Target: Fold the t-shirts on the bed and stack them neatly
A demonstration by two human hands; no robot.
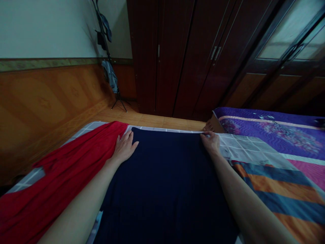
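A dark navy cloth [167,183] lies spread out before me, its far edge near the far side of the checked sheet. My left hand [125,147] rests flat at the cloth's far left corner, fingers stretched and thumb apart. At the far right corner, my right hand [211,141] has its thumb and fingers pinched on the edge. Whether the cloth is a garment I cannot tell. Gathered red fabric [83,159] lies along the left, partly under my left forearm. To the right is an orange and blue-grey striped cloth [281,184].
A white-lined grey checked sheet [243,147] lies under the cloths. Beyond it stand a dark wooden wardrobe [175,61] and a coat stand [109,57] with hung items. A purple floral bedspread [274,130] covers the right side. Tiled floor [152,119] shows between.
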